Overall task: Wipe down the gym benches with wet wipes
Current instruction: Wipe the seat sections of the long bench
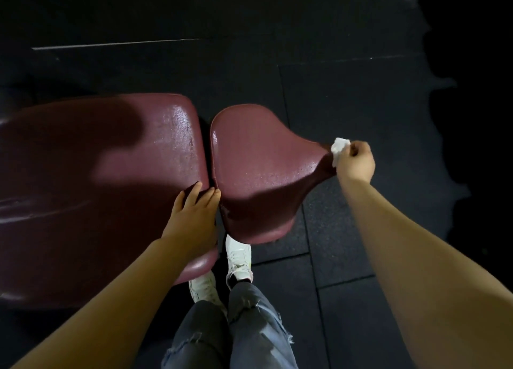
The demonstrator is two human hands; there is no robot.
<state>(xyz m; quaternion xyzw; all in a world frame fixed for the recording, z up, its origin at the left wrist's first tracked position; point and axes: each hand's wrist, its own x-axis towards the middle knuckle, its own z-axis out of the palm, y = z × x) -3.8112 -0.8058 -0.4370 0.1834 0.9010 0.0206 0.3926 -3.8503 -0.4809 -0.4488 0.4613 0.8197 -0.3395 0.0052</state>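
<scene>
Wet wipe gripped by right hand at seat pad tip.

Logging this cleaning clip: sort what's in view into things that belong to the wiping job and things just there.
Part of the job:
wet wipe, gripped in the right hand
seat pad
back pad, left hand resting flat on it

Just there:
floor mats
white shoes
jeans

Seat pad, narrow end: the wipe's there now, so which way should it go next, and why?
Probably draw the wipe in the right hand back across the seat pad toward the gap, since the left hand braces the long pad there.
</scene>
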